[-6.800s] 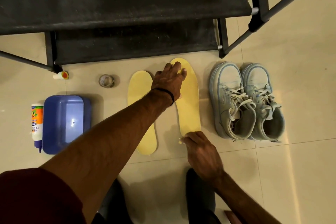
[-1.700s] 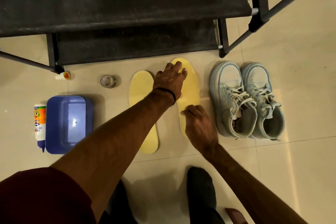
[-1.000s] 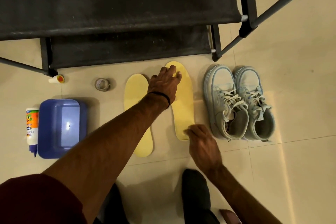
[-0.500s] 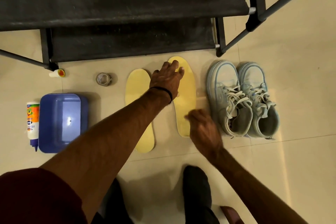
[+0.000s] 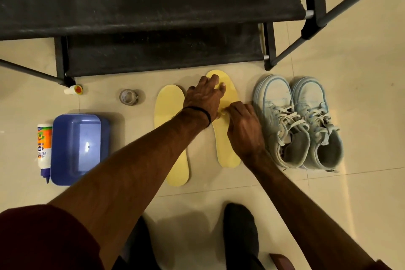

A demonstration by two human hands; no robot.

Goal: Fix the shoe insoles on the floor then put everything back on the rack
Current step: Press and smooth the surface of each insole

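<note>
**Hands on the right-hand insole**

The insole [image 5: 225,138] lay at frame centre, long axis running top to bottom. The left hand [image 5: 205,96] pressed its toe end flat, fingers spread; the right hand [image 5: 243,125], fingers curled, touched mid-length; whether it pinched anything was unclear.

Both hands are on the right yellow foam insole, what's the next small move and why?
Probably keep the left hand pressing the toe end of the right yellow foam insole flat and slide the right hand toward the heel, smoothing it: its fingers sit mid-insole and the heel half lies untouched.
</note>
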